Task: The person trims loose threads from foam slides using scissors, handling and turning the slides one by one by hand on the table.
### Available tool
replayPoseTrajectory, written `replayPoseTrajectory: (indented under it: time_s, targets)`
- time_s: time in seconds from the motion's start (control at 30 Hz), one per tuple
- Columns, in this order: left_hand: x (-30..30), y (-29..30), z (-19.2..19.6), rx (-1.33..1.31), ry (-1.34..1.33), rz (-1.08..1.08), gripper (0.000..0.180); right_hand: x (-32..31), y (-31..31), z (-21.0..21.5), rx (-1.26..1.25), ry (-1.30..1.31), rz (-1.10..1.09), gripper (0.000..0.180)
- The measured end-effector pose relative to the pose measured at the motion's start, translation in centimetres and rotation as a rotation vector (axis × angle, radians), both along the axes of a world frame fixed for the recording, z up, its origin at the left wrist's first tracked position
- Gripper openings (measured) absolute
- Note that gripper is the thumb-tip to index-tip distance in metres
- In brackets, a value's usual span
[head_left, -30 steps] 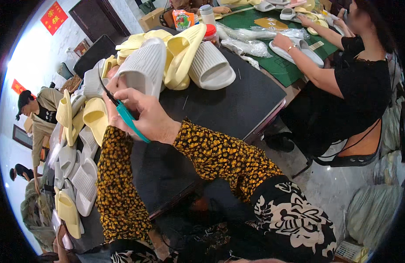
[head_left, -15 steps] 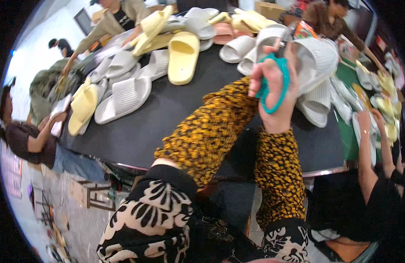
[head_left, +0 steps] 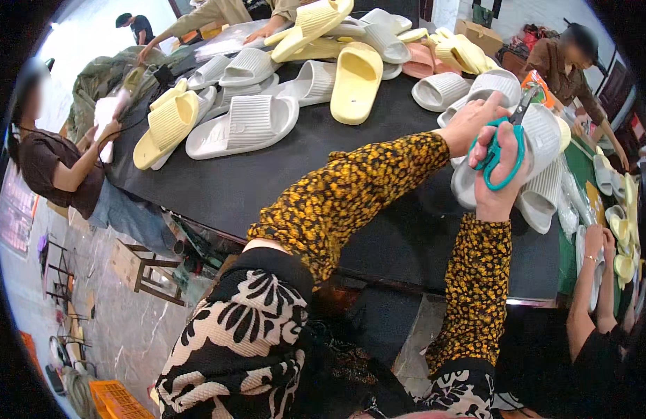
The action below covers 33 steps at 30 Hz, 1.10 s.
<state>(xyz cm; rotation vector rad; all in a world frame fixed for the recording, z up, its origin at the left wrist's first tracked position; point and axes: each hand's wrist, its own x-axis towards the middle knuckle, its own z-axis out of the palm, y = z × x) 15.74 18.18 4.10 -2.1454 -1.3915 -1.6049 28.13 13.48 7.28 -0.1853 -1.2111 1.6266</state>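
My right hand [head_left: 502, 167] is closed round the teal handles of a pair of scissors [head_left: 522, 105], whose blades point up and away. My left hand [head_left: 471, 124] reaches in just beside it, fingers stretched out over the grey slippers. The scissors' handles partly cover that hand, so I cannot tell whether its fingertips touch a slipper. Right behind the scissors lies a grey slipper [head_left: 544, 143] with a ribbed strap, partly hidden by my right hand. Another grey slipper [head_left: 539, 202] lies below it, near my right wrist.
On the dark table [head_left: 295, 185] lie a yellow slipper [head_left: 356, 84], a grey slipper [head_left: 242, 126] and a pink slipper [head_left: 418, 60]. Clear plastic bags [head_left: 573, 199] lie at the right. Several people work around the table. A wooden stool [head_left: 147, 269] stands at lower left.
The view has shifted, so the table's things appear farther right or lower. My left hand, hidden behind the right before, now shows beside the scissors. My right hand still holds them.
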Motion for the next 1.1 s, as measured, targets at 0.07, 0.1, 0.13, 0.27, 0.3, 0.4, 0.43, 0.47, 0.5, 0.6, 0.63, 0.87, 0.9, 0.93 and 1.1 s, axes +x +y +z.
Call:
replayPoseTrajectory:
  time_s: [0.07,0.1,0.13,0.27,0.3,0.4,0.43,0.47,0.5,0.6,0.63,0.87,0.9,0.93,1.1]
  targets:
    - [-1.3,-1.4,-0.4,-0.073,0.047,0.069,0.045,-0.2,-0.2,0.2,-0.048,-0.034,-0.006,0.037]
    - [-1.9,-2.6,-0.6,-0.139,0.059,0.139,0.042,-0.4,0.2,-0.3,-0.041,-0.048,-0.029,0.037]
    - [-2.0,-3.7,-0.4,-0.134,0.055,0.133,0.042,-0.1,0.6,-0.6,-0.035,-0.052,-0.035,0.037]
    - [-6.6,-9.9,-0.1,-0.113,0.094,0.278,0.030,-0.9,0.6,-1.1,-0.043,-0.094,-0.070,0.034]
    - [-7.7,-11.5,0.4,-0.115,0.065,0.293,0.030,-0.8,0.6,-0.9,-0.045,-0.120,-0.087,0.033]
    - [-11.7,-17.1,0.5,-0.125,-0.009,0.426,0.026,-0.5,0.7,-1.7,-0.049,-0.176,-0.109,0.031]
    - [-13.3,-18.6,0.8,-0.048,0.079,0.529,0.025,-0.1,0.8,-1.6,-0.046,-0.203,-0.125,0.030]
    - [-15.5,-20.6,0.6,0.022,0.171,0.649,0.025,-0.4,0.6,-1.9,-0.047,-0.199,-0.111,0.030]
    - [-17.8,-22.5,0.4,0.038,0.135,0.717,0.023,-0.5,0.4,-1.9,-0.049,-0.212,-0.100,0.030]
    - [-23.2,-27.3,-0.1,0.031,0.119,0.956,0.021,-0.1,0.6,-2.4,-0.039,-0.248,-0.099,0.030]
    - [-24.6,-28.8,-0.2,-0.005,-0.048,0.985,0.021,-0.1,0.8,-2.7,0.004,-0.290,-0.088,0.031]
    - [-33.5,-33.3,-3.1,-0.224,-0.561,0.826,0.023,-0.6,-0.1,-2.8,0.106,-0.401,-0.004,0.030]
    - [-33.4,-33.2,-2.9,-0.288,-0.619,0.629,0.027,-0.6,0.0,-3.0,0.110,-0.407,-0.006,0.030]
    - [-32.3,-32.6,-2.2,-0.293,-0.626,0.622,0.027,-0.6,0.2,-3.1,0.109,-0.416,-0.012,0.030]
    - [-24.2,-30.7,-0.7,-0.204,-1.054,0.348,0.038,-0.5,0.5,-2.9,0.044,-0.373,0.004,0.031]
